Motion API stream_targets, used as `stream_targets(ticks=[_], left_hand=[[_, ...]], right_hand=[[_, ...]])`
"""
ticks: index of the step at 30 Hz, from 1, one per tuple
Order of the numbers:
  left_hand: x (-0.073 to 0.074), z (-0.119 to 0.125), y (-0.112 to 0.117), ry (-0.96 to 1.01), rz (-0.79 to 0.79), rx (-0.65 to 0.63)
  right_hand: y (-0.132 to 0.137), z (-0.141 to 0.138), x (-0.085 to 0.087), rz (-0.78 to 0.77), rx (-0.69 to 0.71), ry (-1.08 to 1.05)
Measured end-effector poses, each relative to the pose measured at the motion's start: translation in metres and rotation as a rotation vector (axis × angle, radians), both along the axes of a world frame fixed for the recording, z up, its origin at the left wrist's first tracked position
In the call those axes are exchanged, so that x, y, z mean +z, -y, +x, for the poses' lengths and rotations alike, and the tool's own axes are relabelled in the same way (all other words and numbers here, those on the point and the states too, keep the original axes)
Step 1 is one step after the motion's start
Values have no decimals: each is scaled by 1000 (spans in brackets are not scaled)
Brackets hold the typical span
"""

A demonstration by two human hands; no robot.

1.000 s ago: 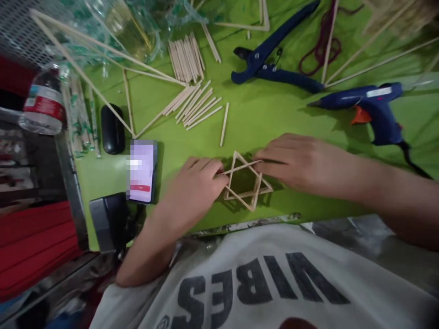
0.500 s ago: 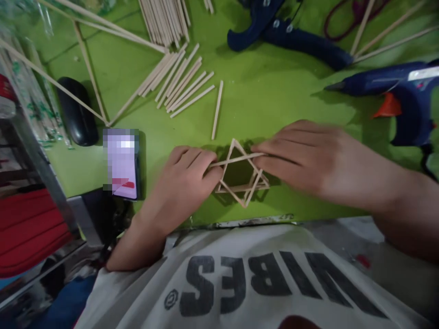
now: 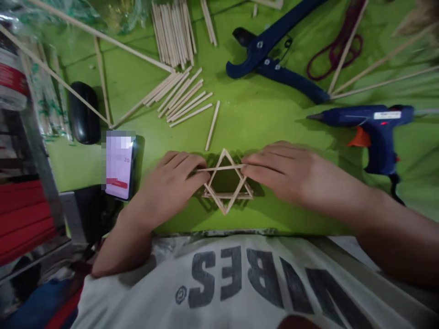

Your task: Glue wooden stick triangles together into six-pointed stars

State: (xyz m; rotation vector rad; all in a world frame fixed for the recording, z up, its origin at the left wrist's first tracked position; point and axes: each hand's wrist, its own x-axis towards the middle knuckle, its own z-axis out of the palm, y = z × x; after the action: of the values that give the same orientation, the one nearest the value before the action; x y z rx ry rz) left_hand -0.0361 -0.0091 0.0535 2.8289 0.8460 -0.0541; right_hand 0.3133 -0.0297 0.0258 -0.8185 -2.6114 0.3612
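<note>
A six-pointed star made of thin wooden sticks (image 3: pixel 225 213) lies near the table's front edge, in front of my body. My left hand (image 3: pixel 171 187) pinches its upper left corner between thumb and fingers. At the upper right corner, my right hand (image 3: pixel 288 171) closes its fingertips on the star the same way. The fingers cover both of these corners, while the top and bottom points show. Just beyond the star lies a single loose stick (image 3: pixel 212 125).
Cut sticks (image 3: pixel 187 96) and a larger stack (image 3: pixel 174 34) lie farther back. A blue pipe cutter (image 3: pixel 264 55), purple-handled scissors (image 3: pixel 334 55) and a blue glue gun (image 3: pixel 384 132) are to the right. A phone (image 3: pixel 118 167), a black case (image 3: pixel 84 112) and a large stick frame (image 3: pixel 103 87) occupy the left.
The view has shifted, so the table items appear displaced. The star now sits more level between my hands, and both hands still grip its corners.
</note>
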Motion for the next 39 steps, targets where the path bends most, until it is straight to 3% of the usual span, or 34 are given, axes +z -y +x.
stream_targets(ticks=[6, 13, 19, 29, 39], left_hand=[[-9, 1, -1, -31, -60, 37], [-12, 3, -4, -70, 1, 29], [-18, 3, -6, -87, -5, 35], [-12, 5, 1, -114, 27, -9], [-4, 1, 2, -1, -78, 60]], right_hand=[[3, 3, -3, 53, 1, 10], [1, 8, -20, 7, -29, 20], [-5, 11, -23, -38, -28, 7], [-6, 2, -15, -157, -90, 12], [-5, 10, -17, -84, -8, -20]])
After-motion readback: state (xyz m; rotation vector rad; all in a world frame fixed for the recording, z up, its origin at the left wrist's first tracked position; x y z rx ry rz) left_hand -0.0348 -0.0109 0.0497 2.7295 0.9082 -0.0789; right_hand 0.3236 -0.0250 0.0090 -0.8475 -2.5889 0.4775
